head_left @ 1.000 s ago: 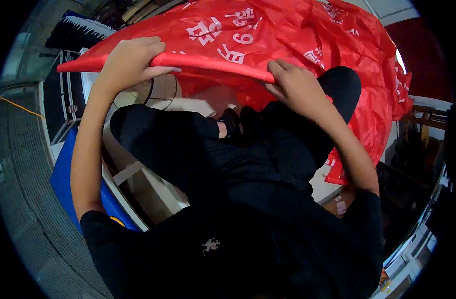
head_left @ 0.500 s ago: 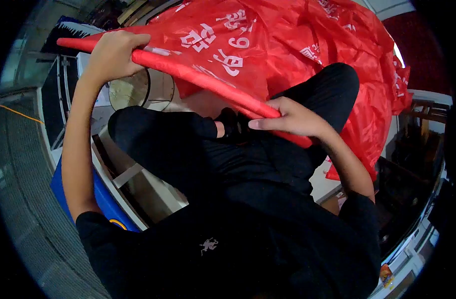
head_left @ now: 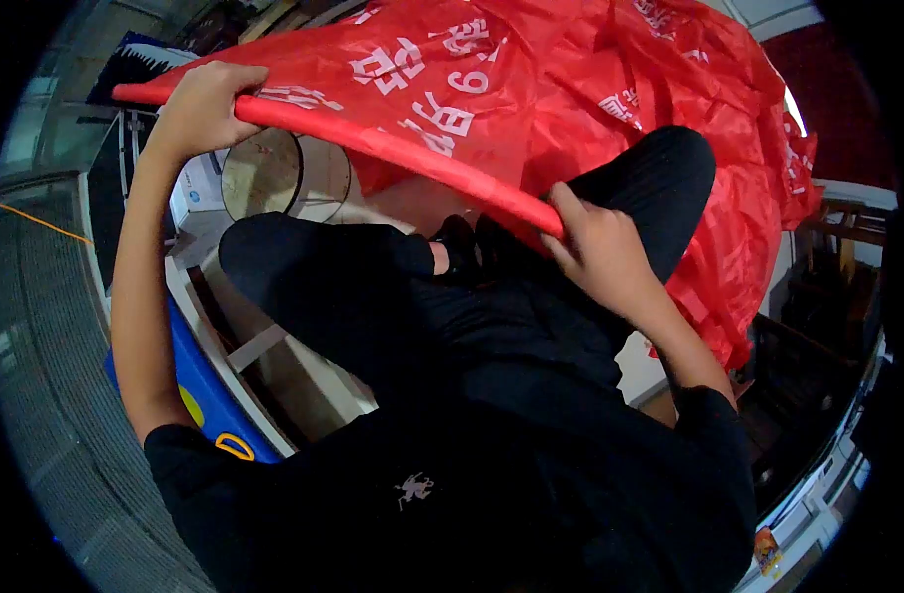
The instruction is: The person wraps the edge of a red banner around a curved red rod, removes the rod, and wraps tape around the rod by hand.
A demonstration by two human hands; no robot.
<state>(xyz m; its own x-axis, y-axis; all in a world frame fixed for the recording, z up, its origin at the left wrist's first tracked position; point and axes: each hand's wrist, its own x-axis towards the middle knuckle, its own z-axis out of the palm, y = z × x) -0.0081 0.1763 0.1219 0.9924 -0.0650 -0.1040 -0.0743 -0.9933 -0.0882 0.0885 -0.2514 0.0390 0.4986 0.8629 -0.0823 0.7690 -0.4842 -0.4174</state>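
A large red banner point(head_left: 561, 89) with white printed characters spreads in front of me and drapes around my right leg. Its near edge is rolled into a narrow tube that slants from upper left down to the right. My left hand point(head_left: 207, 104) is closed around this roll, a little short of its far-left tip. At the roll's lower right part, my right hand point(head_left: 602, 242) grips it with the thumb below and the fingers over the top. Loose, crumpled banner cloth lies beyond my right knee.
I sit with legs bent, in dark trousers point(head_left: 324, 287). Behind my left knee stands a round, pale-faced object point(head_left: 262, 176). A blue item point(head_left: 203, 390) with a yellow loop lies at lower left beside a pale open frame. Dark wooden furniture point(head_left: 847, 237) stands at the right.
My right hand has shifted up and right and turned over the roll, whose loose end below it no longer shows. My left hand has moved slightly left, still gripping.
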